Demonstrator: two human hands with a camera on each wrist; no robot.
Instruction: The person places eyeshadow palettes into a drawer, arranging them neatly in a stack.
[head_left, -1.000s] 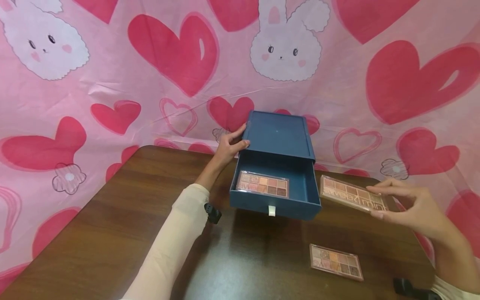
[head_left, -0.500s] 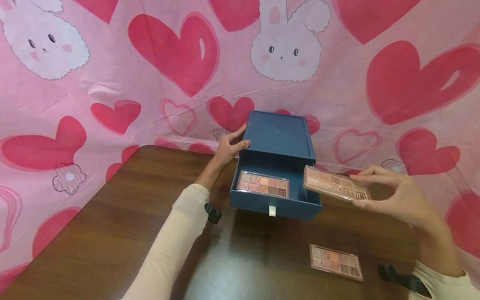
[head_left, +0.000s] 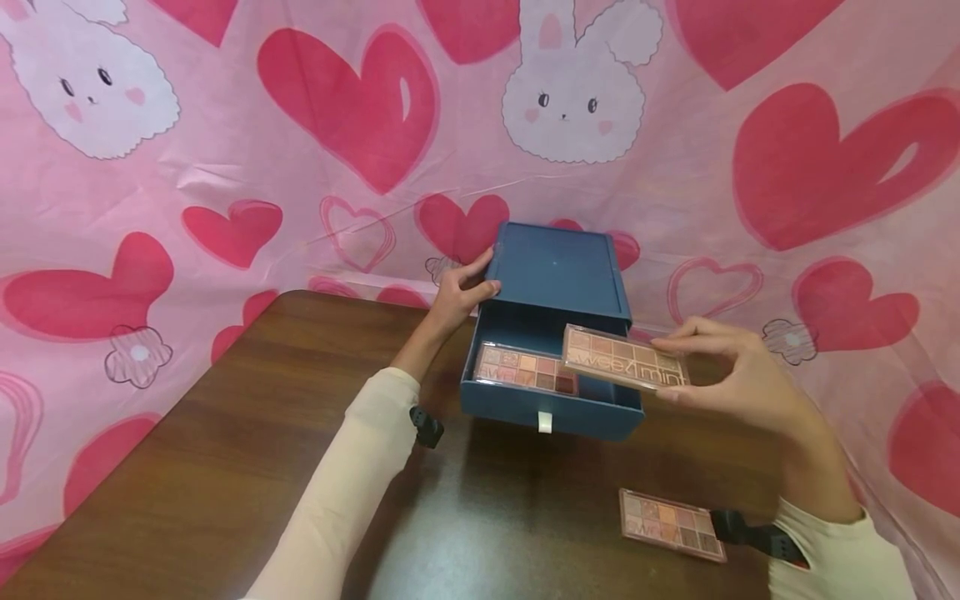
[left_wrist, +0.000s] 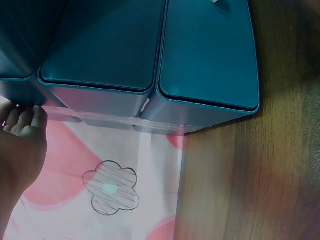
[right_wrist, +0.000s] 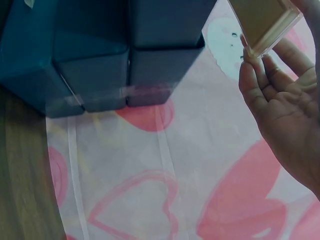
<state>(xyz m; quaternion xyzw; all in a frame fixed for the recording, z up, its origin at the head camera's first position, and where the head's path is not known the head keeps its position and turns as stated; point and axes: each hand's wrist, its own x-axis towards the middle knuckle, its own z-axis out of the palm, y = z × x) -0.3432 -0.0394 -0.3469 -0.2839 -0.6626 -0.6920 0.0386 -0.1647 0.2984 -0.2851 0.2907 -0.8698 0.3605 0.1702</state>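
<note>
A blue drawer box (head_left: 558,267) stands near the back of the table, its top drawer (head_left: 502,406) pulled out. Inside that drawer, at the left, lies an eyeshadow palette (head_left: 510,368). My right hand (head_left: 738,379) pinches a second eyeshadow palette (head_left: 622,360) by its right end, thumb below and fingers above. That palette is tilted over the drawer and hides the right end of the one inside. My left hand (head_left: 452,298) rests against the box's upper left side, thumb by the front edge; some fingers are hidden in the head view. Its fingertips touch the blue side in the left wrist view.
A third eyeshadow palette (head_left: 663,522) lies on the brown wooden table (head_left: 300,417), front right, partly behind the right wrist's black strap (head_left: 757,533). More blue drawers (left_wrist: 207,55) are stacked below the pulled one. A pink heart-and-rabbit cloth (head_left: 465,108) hangs behind.
My right hand has carried its palette leftward, from beside the drawer to above its right half. The left hand, the box and the other palettes have stayed put.
</note>
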